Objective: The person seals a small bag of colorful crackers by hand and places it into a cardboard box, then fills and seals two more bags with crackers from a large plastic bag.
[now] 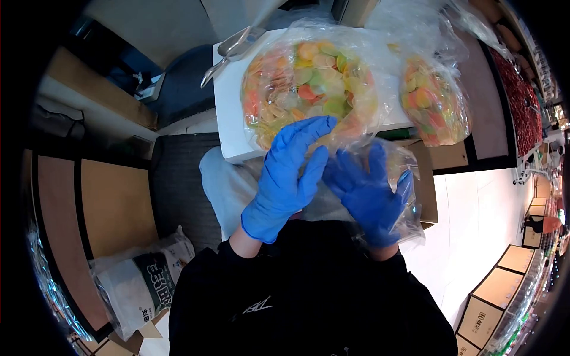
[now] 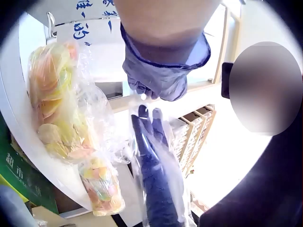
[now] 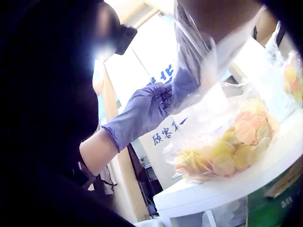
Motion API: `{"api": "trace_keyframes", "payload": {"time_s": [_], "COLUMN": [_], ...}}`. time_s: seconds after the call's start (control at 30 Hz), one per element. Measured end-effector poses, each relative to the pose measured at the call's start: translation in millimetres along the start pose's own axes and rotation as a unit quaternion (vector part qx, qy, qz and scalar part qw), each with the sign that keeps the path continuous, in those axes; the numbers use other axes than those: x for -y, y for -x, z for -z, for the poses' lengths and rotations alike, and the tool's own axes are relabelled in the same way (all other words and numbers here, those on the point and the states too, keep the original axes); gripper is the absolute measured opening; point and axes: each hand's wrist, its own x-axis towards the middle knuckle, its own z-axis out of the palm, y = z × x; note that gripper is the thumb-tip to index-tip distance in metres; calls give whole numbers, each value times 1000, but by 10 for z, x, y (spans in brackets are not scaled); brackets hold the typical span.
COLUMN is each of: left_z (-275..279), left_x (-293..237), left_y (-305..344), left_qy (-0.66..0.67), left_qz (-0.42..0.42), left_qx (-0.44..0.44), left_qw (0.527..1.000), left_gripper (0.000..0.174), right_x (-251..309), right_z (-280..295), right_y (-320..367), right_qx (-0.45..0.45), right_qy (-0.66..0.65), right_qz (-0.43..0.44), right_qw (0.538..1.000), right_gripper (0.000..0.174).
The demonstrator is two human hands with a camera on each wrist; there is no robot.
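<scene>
Both hands wear blue gloves. My right hand (image 1: pixel 369 196), fingers spread, is inside a clear plastic bag (image 1: pixel 411 221) that covers it down to the wrist. In the left wrist view the bag lies along the gloved right hand (image 2: pixel 158 175). My left hand (image 1: pixel 285 172) is beside it, thumb apart from its extended, slightly bent fingers, with its fingertips close to the right hand's. Beyond the hands, a large open plastic bag of thin, round, coloured discs (image 1: pixel 314 89) sits on a white table (image 1: pixel 228 127).
A metal scoop (image 1: pixel 234 47) lies at the table's far left corner. To the right is a smaller filled bag of coloured discs (image 1: pixel 432 104), with crumpled clear plastic (image 1: pixel 415 29) behind it. An open cardboard box (image 1: pixel 424 184) stands below the table's right side. A white package (image 1: pixel 139 285) lies at lower left.
</scene>
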Motion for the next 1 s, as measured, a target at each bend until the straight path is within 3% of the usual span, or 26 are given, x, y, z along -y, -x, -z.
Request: {"api": "trace_keyframes", "payload": {"time_s": [0.17,0.3,0.37,0.43,0.47,0.53,0.67,0.77,1.0], "left_z": [195,158,182,266,292,253,225,218,297], "left_x": [-27,-10,7,-1,-5,1,53,201,140], "left_y": [103,109,135,88,75,107,143,217,286], "left_qy": [7,-1,-3,49,74,71,173,281,307], "left_qz": [-27,4,19,54,72,49,82,83,67], "left_qx": [36,53,68,131,161,176,205,202,218], "left_qw": [999,999,998,989,981,981,960,934,924], "left_gripper": [32,28,25,21,19,18,15,11,7], "right_x": [-44,-80,22,55,45,57,158,178,138], "right_z": [168,144,54,20,7,-7,-35,-53,-84], "right_y": [97,109,82,99,136,169,198,208,263], "right_qx": [-29,11,-18,-41,-49,-48,-18,-17,-13], "right_qy": [16,-96,157,182,81,42,256,282,297], "right_qz": [-37,30,-13,-66,-96,-135,-155,-155,-165], "right_qw": [999,995,987,980,991,989,954,947,940], "right_gripper": [78,82,81,77,74,70,66,64,61]}}
